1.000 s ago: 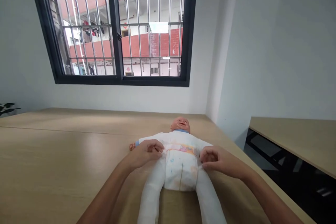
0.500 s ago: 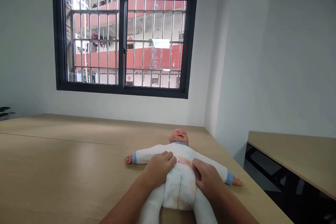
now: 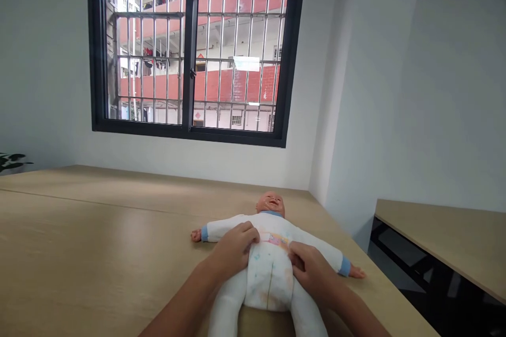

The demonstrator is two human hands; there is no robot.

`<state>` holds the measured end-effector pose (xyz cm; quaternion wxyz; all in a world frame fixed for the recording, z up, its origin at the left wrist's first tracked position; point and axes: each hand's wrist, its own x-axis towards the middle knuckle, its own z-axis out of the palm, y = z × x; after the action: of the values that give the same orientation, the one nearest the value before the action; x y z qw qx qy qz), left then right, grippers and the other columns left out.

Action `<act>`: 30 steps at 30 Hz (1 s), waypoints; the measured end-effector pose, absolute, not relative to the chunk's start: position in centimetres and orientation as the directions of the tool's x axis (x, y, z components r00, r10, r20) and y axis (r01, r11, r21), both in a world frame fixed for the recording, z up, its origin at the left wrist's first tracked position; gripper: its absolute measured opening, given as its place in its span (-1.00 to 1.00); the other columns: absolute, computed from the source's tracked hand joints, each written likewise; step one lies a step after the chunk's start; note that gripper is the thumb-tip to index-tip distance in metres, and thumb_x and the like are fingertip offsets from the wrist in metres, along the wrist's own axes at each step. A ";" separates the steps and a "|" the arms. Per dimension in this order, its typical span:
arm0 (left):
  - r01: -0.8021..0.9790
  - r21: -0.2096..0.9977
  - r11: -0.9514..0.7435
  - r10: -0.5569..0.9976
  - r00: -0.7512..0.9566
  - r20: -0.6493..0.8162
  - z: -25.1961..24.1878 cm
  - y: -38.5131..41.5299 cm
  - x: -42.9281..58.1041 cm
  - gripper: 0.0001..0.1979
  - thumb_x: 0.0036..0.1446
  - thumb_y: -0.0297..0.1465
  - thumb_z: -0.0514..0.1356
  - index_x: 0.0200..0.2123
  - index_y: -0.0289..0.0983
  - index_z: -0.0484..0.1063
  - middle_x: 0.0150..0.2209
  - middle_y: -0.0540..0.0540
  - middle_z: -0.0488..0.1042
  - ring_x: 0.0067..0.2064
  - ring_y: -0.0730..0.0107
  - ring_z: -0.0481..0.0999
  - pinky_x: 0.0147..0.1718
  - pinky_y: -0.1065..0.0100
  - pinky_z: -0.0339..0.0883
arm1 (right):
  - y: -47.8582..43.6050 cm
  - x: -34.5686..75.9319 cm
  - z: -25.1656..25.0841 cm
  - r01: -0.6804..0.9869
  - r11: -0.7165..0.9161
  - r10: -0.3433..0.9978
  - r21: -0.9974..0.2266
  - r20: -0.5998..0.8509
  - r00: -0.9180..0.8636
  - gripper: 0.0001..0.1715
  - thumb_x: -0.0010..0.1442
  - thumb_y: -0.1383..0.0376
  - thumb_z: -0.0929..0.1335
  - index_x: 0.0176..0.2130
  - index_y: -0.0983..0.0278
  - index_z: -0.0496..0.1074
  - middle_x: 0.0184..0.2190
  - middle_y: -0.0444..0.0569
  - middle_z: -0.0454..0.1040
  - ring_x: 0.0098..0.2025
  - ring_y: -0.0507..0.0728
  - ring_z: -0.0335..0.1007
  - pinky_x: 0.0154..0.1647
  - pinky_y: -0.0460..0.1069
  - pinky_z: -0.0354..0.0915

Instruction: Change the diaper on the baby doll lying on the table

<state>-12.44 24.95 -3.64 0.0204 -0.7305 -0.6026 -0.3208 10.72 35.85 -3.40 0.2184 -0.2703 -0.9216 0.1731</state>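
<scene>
A baby doll (image 3: 270, 204) in a white suit with blue collar and cuffs lies on its back, head away from me and arms spread. Around its hips sits a white diaper (image 3: 269, 281) with a colourful waist strip. My left hand (image 3: 236, 246) has its fingers curled over the diaper's left side at the waistband. Across from it, my right hand (image 3: 311, 267) pinches the diaper's right side near the waist. Its fingertips are partly hidden. The diaper's side edges lie beneath both hands.
The doll rests on a light wooden table (image 3: 98, 253) whose right edge runs close to its outstretched arm. A second wooden surface (image 3: 443, 231) with a dark front stands at the right. Behind are a wall and a barred window (image 3: 190, 63). Leaves (image 3: 13, 160) show at far left.
My left hand has shifted slightly left and away from the waist strip's middle, showing more of it. My right hand stays in nearly the same place. The view has turned slightly.
</scene>
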 end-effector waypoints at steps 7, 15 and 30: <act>0.979 0.171 -0.110 0.877 0.014 0.480 -3.6 26.6 -10.5 -0.85 0.20 -0.59 -0.01 -0.36 -0.28 0.26 -0.26 -0.10 0.37 -0.26 0.32 0.33 -0.30 0.32 0.15 | 36.4 9.6 -4.5 0.499 0.784 0.616 -0.369 0.367 -0.697 -0.78 0.01 0.41 0.24 -0.55 0.29 0.04 -0.60 -0.17 0.17 -0.47 -0.01 -0.04 -0.40 -0.03 -0.19; 0.714 0.692 -0.111 0.940 -0.151 0.306 -4.3 24.1 -15.0 -0.71 -0.02 -0.39 0.24 -0.16 -0.25 0.40 -0.22 -0.03 0.40 -0.24 0.37 0.37 -0.28 0.40 0.26 | 37.0 12.5 -2.7 0.387 0.687 0.579 -0.615 0.142 -0.803 -0.84 0.06 0.29 0.31 -0.49 0.31 0.25 -0.54 -0.17 0.26 -0.44 -0.01 0.10 -0.43 -0.10 -0.04; 0.896 0.432 -0.106 0.886 -0.112 0.451 -5.0 25.6 -14.2 -0.93 -0.03 -0.53 0.09 -0.43 -0.27 0.31 -0.36 -0.03 0.39 -0.33 0.38 0.34 -0.37 0.39 0.08 | 37.8 11.5 -4.0 0.398 0.726 0.609 -0.561 0.255 -0.751 -0.75 0.09 0.27 0.26 -0.56 0.29 0.16 -0.57 -0.16 0.23 -0.45 0.00 0.09 -0.41 -0.08 -0.06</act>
<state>-14.19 25.57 -5.02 0.0078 -0.6662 -0.6685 -0.3305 11.51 37.82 -4.04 0.2166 -0.2787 -0.9034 0.2436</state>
